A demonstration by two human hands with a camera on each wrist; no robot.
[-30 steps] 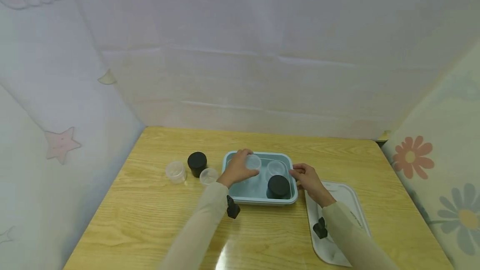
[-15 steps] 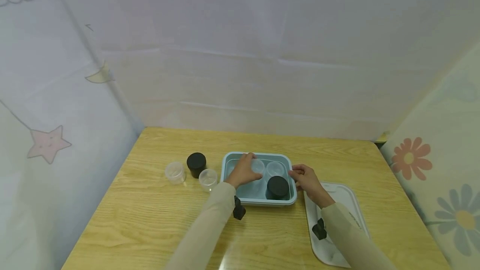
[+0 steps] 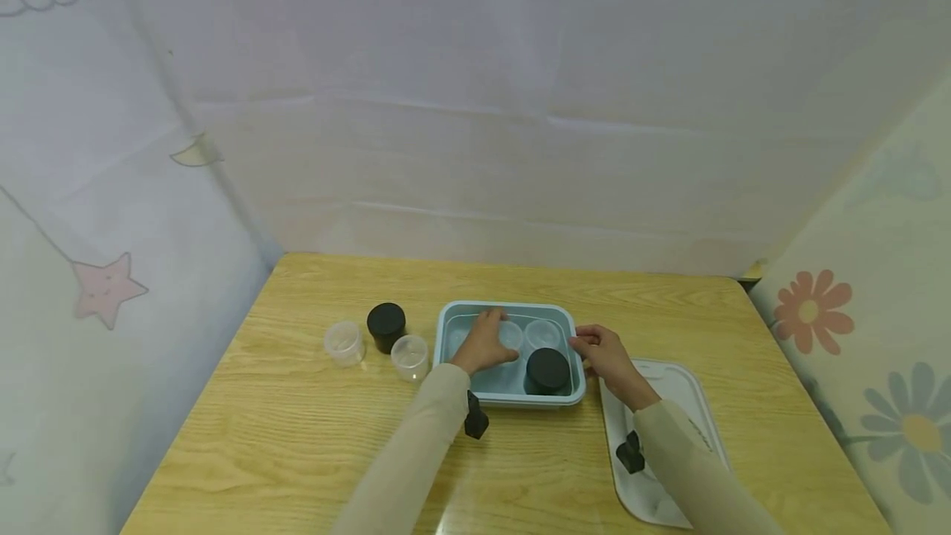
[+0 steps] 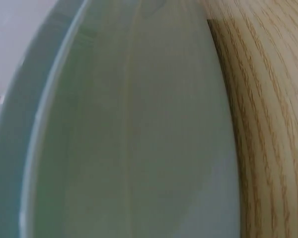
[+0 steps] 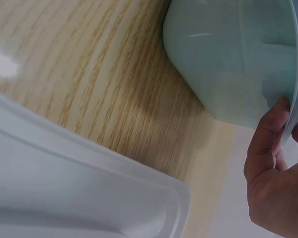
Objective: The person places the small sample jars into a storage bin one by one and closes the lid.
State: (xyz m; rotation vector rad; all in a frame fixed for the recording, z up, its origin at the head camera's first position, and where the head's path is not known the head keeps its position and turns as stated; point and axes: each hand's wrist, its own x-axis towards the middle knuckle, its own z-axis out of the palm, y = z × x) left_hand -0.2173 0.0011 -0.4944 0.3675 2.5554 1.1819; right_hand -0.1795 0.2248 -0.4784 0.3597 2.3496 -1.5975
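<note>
A light blue plastic box (image 3: 505, 396) stands on the table. Inside it, my left hand (image 3: 483, 347) curls its fingers and thumb round a clear plastic cup (image 3: 510, 335). Beside that cup sits another clear cup (image 3: 543, 334), and a black-lidded jar (image 3: 548, 370) stands in the near right corner. My right hand (image 3: 607, 359) pinches the box's right rim, thumb on one side and fingers on the other, as the right wrist view shows with the hand (image 5: 280, 183). The left wrist view is filled by the box's outer wall (image 4: 154, 124), hiding most of the left hand.
Left of the box are two clear cups, the outer cup (image 3: 345, 343) and the nearer cup (image 3: 410, 357), with a black jar (image 3: 386, 326) behind them. A white lid (image 3: 624, 477) lies under the right forearm. A pale cloth wall (image 3: 475, 188) rises behind the table.
My left hand has moved slightly right and lowered its clear cup into the box, close beside the other clear cup. The right hand keeps its grip on the rim.
</note>
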